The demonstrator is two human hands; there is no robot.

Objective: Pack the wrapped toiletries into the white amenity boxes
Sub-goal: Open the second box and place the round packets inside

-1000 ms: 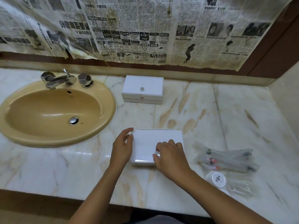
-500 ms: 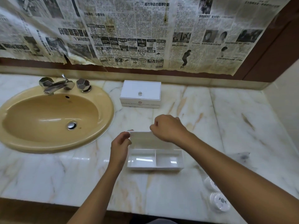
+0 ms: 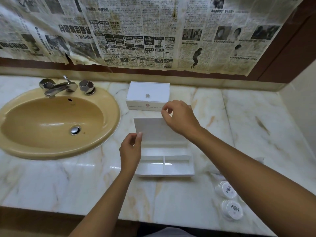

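- Right now your right hand (image 3: 179, 117) pinches the far corner of the raised flat white lid (image 3: 150, 129) of the nearer white rectangular amenity box (image 3: 165, 165), which sits just right of the tan oval sink (image 3: 56, 124), toward the counter's front edge.
- Your left hand (image 3: 130, 148) is at the lid's near-left edge, thumb and fingertips curled toward it; whether it actually grips, you cannot tell.
- Judge the lid light, stiff and smooth; take it by the edges, since the glossy face could slip.
- Expect the open tray to be light enough to skid on the polished marble counter (image 3: 256, 120), so steady its wall while loading.
- Count two white boxes: this open one, showing three compartments, and a closed knob-topped white box (image 3: 147, 95) behind it, by the sink's far-right rim.
- Count two round clear-wrapped toiletry discs (image 3: 230, 201), well right of the sink at the front edge; other toiletries are hidden by your forearm.
- Handle the discs by their rims; the wrap looks crinkly and slippery.
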